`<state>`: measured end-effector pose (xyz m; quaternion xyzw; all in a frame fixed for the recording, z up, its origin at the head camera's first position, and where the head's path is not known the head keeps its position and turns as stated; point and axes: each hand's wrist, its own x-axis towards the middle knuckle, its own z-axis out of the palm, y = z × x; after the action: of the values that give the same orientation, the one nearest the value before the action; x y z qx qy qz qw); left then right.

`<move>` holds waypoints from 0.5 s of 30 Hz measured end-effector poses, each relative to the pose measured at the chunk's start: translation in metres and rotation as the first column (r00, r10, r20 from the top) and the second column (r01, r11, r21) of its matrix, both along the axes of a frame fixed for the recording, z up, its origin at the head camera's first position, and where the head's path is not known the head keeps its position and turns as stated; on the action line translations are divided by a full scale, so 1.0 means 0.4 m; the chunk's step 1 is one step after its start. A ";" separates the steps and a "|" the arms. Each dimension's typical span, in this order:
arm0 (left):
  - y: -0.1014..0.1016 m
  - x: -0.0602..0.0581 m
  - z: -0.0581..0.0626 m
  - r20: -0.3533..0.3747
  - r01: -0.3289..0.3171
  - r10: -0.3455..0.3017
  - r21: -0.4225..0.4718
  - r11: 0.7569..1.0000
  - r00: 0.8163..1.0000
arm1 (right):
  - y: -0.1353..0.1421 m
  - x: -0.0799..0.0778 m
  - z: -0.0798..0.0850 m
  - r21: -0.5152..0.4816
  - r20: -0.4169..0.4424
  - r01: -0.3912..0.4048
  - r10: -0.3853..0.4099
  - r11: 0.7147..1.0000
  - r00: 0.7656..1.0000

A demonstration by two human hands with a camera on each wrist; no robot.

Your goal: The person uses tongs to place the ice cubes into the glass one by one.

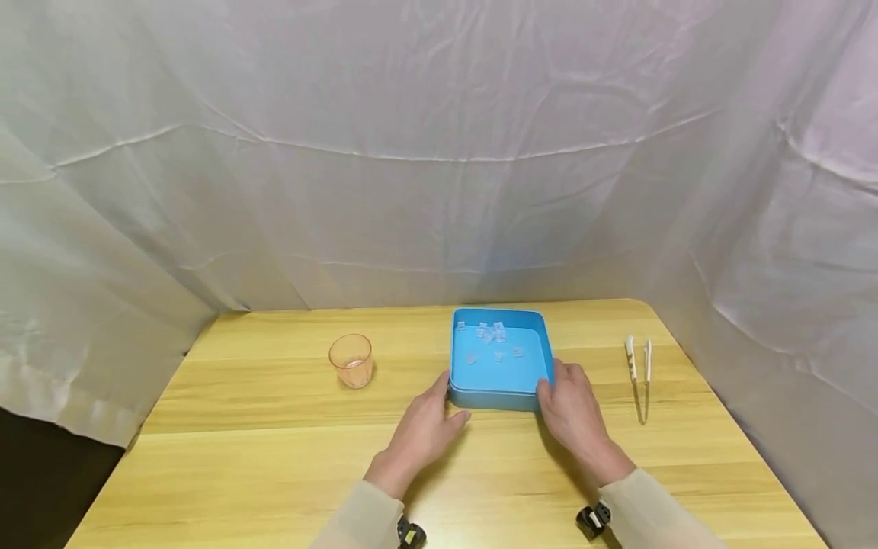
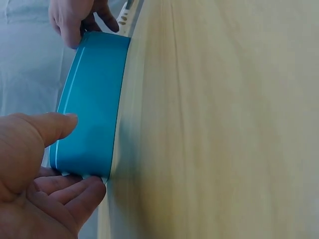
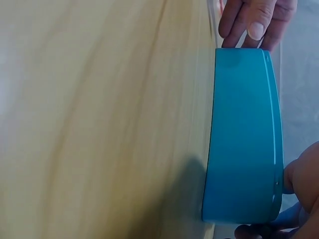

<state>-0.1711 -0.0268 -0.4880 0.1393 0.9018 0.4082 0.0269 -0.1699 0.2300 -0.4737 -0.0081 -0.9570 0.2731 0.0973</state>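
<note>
A blue square tray point(image 1: 504, 374) sits on the table with several small clear cubes point(image 1: 490, 332) inside, most of them toward its back. My left hand point(image 1: 421, 431) is at the tray's near left corner. In the left wrist view its fingers point(image 2: 75, 191) lie along the tray's side, while the thumb stands off from the front wall. At the near right corner, my right hand point(image 1: 576, 412) grips the tray, thumb at the rim and fingers along the outer side. The right wrist view shows the tray's front wall point(image 3: 244, 134) between both hands.
An orange-tinted clear glass point(image 1: 353, 362) stands to the left of the tray. Tongs point(image 1: 639, 377) with white tips lie to the right. Behind the wooden table point(image 1: 274, 473) and along its sides hangs a pale curtain point(image 1: 439, 213).
</note>
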 end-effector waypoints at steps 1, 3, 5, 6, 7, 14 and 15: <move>-0.004 0.003 -0.001 0.000 -0.007 0.007 0.004 1.000 1.000 | -0.004 -0.003 0.000 0.004 0.001 -0.004 0.004 1.000 1.000; -0.013 0.009 0.000 -0.002 -0.021 0.021 0.012 1.000 1.000 | -0.013 -0.009 -0.002 0.008 0.000 -0.017 0.017 1.000 1.000; -0.022 0.014 0.001 0.005 -0.037 0.037 0.020 0.999 0.999 | -0.022 -0.017 -0.004 0.006 -0.006 -0.031 0.031 1.000 1.000; -0.027 0.015 0.001 0.005 -0.042 0.042 0.020 0.999 0.999 | -0.027 -0.020 -0.004 0.002 -0.008 -0.037 0.037 0.999 0.999; -0.032 0.016 0.001 0.007 -0.050 0.050 0.022 0.998 0.999 | -0.032 -0.023 -0.005 0.000 -0.011 -0.043 0.043 0.999 0.999; -0.064 0.020 0.000 0.028 -0.087 0.085 0.054 0.995 0.996 | -0.067 -0.049 -0.009 -0.031 0.001 -0.069 0.069 0.997 0.998; -0.068 0.020 0.000 0.035 -0.092 0.090 0.056 0.994 0.995 | -0.071 -0.052 -0.010 -0.036 0.004 -0.071 0.072 0.997 0.997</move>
<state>-0.1631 -0.0538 -0.4881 0.0923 0.8946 0.4368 0.0190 -0.1907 0.2016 -0.4776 0.0238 -0.9519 0.2934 0.0849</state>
